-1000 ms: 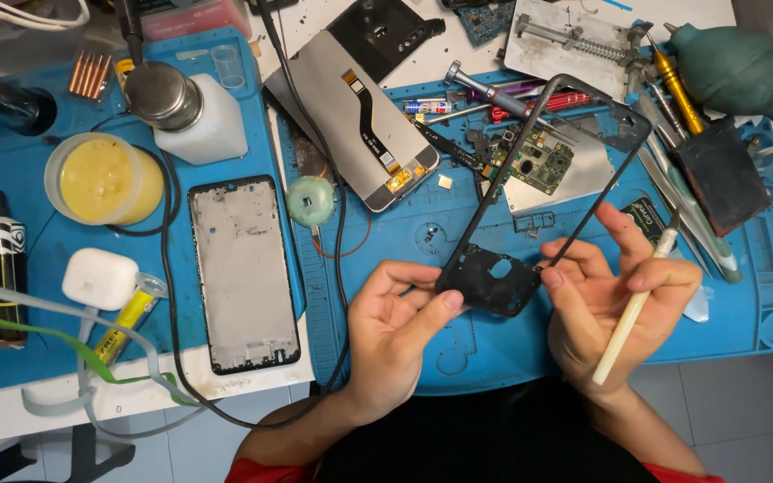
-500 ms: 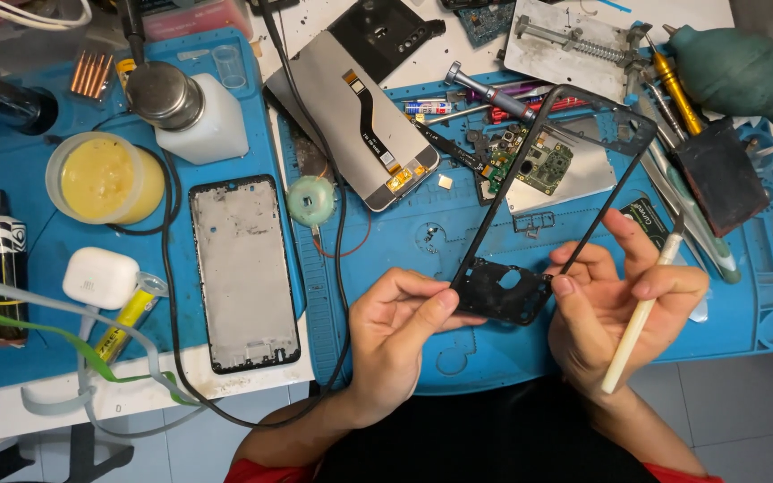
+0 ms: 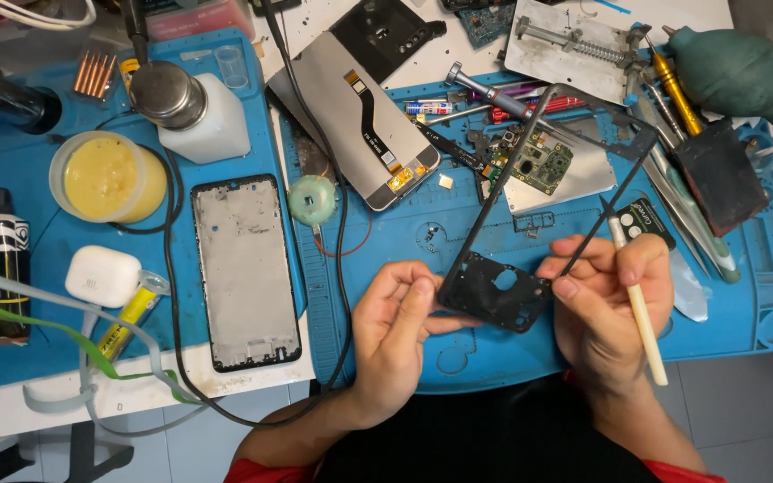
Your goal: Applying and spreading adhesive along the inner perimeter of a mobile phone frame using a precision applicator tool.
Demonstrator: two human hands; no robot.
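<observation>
Both the left hand (image 3: pixel 395 326) and right hand (image 3: pixel 606 304) gripped the black frame (image 3: pixel 496 291), its thin rails running toward one o'clock, best supported evenly against twisting.

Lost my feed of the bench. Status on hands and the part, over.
Left hand and right hand both grip the black phone frame, raised over the blue mat. Right also holds a white stick tool. Nothing in the way.

The thin phone frame (image 3: pixel 530 206) looks like matt black plastic. The stick tool (image 3: pixel 639 304) is smooth and cream-coloured — plastic or bone, hard to tell. The mat (image 3: pixel 458 233) is blue and rubbery, faintly ridged; the second frame (image 3: pixel 245 268) is dull grey metal.
</observation>
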